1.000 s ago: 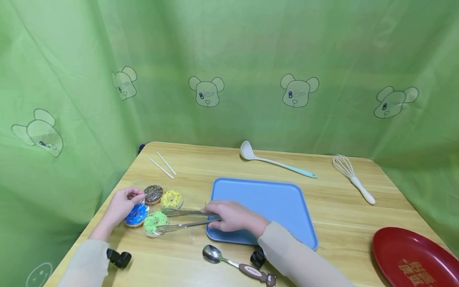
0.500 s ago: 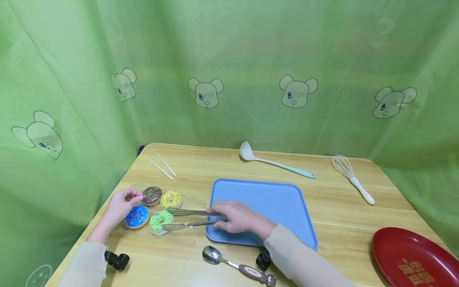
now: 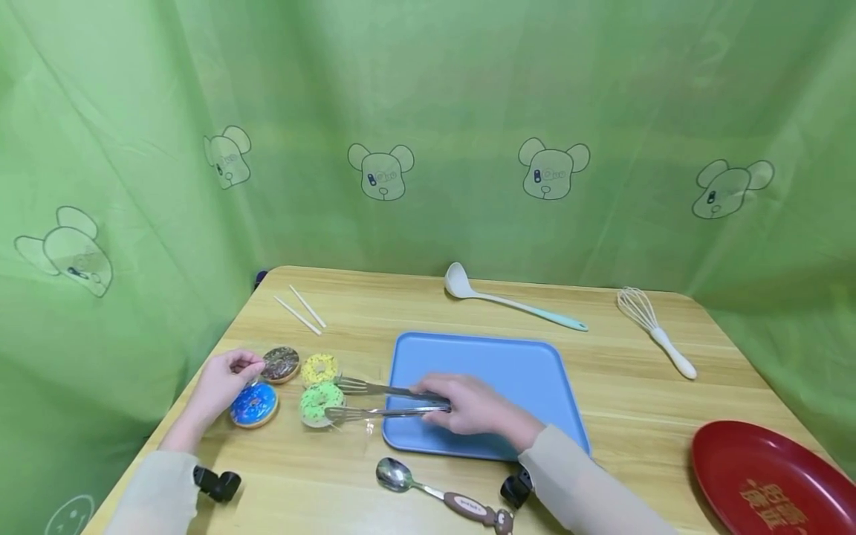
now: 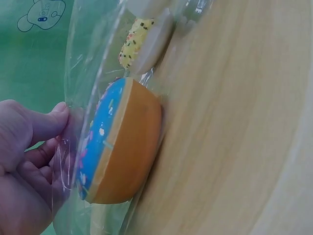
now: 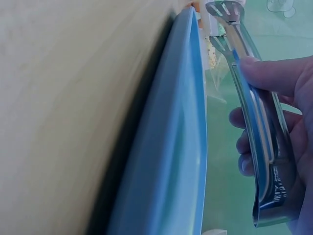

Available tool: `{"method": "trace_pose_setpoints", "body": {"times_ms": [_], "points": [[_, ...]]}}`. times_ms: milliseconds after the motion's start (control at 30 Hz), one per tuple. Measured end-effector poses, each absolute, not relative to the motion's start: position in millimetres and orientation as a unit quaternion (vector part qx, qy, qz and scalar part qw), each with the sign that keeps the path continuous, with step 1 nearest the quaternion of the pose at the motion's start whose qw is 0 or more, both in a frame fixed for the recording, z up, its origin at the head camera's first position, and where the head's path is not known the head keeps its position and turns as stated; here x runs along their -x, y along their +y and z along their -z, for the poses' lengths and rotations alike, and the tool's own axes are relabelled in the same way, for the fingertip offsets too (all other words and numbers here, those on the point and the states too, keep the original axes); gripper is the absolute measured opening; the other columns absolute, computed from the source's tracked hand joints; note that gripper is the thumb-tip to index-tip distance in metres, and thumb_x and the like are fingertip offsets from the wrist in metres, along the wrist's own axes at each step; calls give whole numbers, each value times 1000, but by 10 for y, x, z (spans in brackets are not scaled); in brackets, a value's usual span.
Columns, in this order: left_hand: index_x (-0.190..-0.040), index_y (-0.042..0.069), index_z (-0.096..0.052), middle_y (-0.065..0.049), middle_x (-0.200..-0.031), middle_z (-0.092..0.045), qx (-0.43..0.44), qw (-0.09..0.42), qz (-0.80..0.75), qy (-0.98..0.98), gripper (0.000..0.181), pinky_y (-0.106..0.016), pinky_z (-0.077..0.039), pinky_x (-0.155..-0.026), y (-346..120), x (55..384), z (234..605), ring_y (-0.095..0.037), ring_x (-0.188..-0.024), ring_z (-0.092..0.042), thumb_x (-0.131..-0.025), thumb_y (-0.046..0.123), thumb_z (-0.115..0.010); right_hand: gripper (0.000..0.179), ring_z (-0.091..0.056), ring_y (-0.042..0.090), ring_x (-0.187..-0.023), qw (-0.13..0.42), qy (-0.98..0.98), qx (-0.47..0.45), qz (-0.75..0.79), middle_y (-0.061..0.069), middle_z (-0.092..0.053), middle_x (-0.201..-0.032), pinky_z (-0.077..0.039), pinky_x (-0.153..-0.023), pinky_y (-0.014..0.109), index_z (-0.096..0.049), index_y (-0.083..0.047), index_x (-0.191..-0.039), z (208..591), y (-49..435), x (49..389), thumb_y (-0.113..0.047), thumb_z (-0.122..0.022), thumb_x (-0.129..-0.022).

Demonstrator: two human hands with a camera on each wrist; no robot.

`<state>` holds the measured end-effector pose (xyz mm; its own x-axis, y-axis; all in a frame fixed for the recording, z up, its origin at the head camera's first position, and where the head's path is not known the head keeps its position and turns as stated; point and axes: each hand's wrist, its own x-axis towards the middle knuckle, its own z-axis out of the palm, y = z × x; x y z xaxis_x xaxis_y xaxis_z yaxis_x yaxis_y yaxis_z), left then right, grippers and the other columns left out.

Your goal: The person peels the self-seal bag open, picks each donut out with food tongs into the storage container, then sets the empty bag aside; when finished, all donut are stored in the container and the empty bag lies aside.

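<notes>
Over tray (image 3: 481,357), right hand (image 3: 468,403) grips crosswise tongs (image 3: 404,411) pointing left; left hand (image 3: 224,379) pinches plastic (image 4: 84,81).

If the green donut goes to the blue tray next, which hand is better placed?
Probably the right hand: it grips metal tongs whose tips are at the green donut, and it is over the blue tray. The left hand pinches clear plastic beside the blue donut.

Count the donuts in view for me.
4, in one cluster: dark brown donut back left, yellow donut back right, blue donut front left, green donut front right, by the tips of the tongs. No others show.
</notes>
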<state>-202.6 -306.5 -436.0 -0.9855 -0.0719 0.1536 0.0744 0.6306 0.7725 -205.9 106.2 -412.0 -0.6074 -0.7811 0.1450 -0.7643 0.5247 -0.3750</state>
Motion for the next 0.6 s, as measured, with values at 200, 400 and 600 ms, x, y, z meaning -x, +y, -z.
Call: {"method": "trace_pose_setpoints", "body": {"times_ms": [200, 400, 600], "points": [[-98, -2, -63, -9, -86, -62, -1, 89, 434, -897, 19, -22, -47, -65, -3063, 2037, 4368, -18, -78, -54, -90, 16, -62, 36, -55, 17, -110, 21, 871, 431, 234, -1, -59, -119, -45, -92, 39, -58, -16, -122, 4098, 1192, 2035, -28, -64, -88], [-98, -2, -62, -9, -86, -62, 0, 88, 435, -896, 18, -22, -47, -65, -3063, 2041, 4371, -18, -77, -54, -90, 15, -62, 37, -55, 19, -110, 7, 877, 416, 240, -1, -60, -119, -45, -92, 41, -58, -16, -122, 4089, 1384, 2009, -30, -65, -88], [-97, -2, -62, -10, -86, -61, 2, 86, 436, -896, 19, -22, -48, -65, -3062, 2034, 4364, -17, -77, -54, -91, 15, -61, 37, -55, 17, -108, 1, 886, 390, 252, -2, -60, -117, -47, -88, 40, -59, -15, -121, 4071, 1618, 1946, -27, -66, -87]]}}
